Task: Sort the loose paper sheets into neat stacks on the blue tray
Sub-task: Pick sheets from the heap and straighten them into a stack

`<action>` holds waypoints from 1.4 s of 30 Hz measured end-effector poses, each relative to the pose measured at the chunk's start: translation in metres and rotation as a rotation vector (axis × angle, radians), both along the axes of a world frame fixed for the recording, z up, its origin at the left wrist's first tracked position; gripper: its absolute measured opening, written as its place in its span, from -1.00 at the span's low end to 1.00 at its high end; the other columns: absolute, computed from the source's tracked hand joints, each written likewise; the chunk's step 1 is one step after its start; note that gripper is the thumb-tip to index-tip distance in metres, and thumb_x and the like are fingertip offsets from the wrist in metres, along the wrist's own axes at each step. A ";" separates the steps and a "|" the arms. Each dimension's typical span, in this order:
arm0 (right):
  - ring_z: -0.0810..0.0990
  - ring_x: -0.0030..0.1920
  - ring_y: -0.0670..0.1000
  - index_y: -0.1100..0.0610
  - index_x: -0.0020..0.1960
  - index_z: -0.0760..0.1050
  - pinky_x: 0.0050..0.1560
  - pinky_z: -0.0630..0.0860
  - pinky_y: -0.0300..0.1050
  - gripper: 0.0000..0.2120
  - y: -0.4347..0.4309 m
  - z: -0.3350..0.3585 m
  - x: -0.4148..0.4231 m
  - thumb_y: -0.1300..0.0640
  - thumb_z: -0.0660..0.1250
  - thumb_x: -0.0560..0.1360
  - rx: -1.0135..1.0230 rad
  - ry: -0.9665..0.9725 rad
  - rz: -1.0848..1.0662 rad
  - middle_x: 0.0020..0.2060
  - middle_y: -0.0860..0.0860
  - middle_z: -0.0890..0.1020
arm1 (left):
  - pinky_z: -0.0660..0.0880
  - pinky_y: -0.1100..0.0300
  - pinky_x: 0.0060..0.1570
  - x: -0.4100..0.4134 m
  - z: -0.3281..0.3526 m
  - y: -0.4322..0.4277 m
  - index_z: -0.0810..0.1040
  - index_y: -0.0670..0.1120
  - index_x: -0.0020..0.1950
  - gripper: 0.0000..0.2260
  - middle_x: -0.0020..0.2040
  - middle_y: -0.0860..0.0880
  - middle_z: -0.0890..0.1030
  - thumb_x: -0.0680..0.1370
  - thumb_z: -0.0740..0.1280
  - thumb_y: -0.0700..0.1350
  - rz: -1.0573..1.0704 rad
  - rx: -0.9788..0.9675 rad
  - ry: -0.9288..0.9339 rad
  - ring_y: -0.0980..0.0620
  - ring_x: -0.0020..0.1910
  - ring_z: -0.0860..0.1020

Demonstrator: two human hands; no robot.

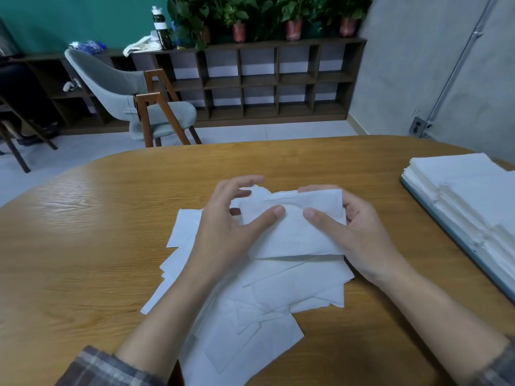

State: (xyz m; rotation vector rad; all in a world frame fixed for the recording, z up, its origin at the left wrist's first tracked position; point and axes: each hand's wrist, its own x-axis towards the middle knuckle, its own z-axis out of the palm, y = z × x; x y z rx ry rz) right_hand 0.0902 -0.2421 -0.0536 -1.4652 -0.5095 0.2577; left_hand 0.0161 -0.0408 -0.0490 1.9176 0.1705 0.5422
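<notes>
Left hand (223, 227) and right hand (359, 235) are brought together over the middle of the wooden table (83, 246), and one white paper sheet (292, 232) is held between them. By the left hand the sheet is pinched at its nine o'clock side: the thumb is laid flat on top, and the other fingers are curled at the far edge, which is a little crumpled. By the right hand the three o'clock side is gripped, with the thumb on top and the fingers bent behind the edge. The sheet is lifted slightly above a heap of loose sheets (264, 316), which is spread untidily on the table toward six o'clock, under both wrists.

At three o'clock, well apart from the hands, the blue tray (446, 227) is placed at the table edge, and neat white stacks (468, 188) are laid on it, side by side. Checked sleeves (92, 369) are seen at the bottom corners.

Beyond the table, at eleven o'clock, a grey chair (125, 90) is standing. At twelve o'clock a dark shelf (259, 82) is set against the wall, with potted plants (294, 20) and a bottle (160, 26) on top.
</notes>
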 end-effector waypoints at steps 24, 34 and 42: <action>0.57 0.29 -0.31 0.00 0.21 0.70 0.22 0.38 -0.50 -0.68 -0.013 -0.012 0.024 0.35 0.35 0.63 -0.270 -0.286 -0.121 0.15 -0.32 0.70 | 0.45 0.34 -0.03 -0.004 -0.015 -0.004 0.68 0.09 -0.05 -0.88 -0.07 0.21 0.66 0.47 0.57 -0.01 -0.350 0.531 0.134 0.19 0.00 0.62; 0.65 0.24 -0.11 0.00 0.26 0.68 0.15 0.53 -0.30 -0.58 -0.016 -0.005 0.013 -0.18 0.47 0.48 -0.224 -0.281 0.129 0.21 -0.11 0.71 | 0.56 0.25 -0.02 -0.004 -0.002 0.000 0.73 -0.08 -0.03 -0.93 -0.09 0.09 0.74 0.61 0.47 -0.22 -0.267 0.085 -0.066 0.06 -0.10 0.69; 0.75 0.02 -0.04 0.09 0.11 0.72 -0.06 0.62 -0.21 -0.71 -0.008 -0.002 0.007 0.10 0.54 0.40 -0.069 -0.141 0.065 0.04 -0.04 0.77 | 0.56 -0.29 -0.13 -0.005 0.003 0.002 0.77 0.00 0.03 -0.91 -0.01 -0.01 0.75 0.63 0.46 -0.14 -0.193 -0.083 -0.123 -0.34 -0.11 0.64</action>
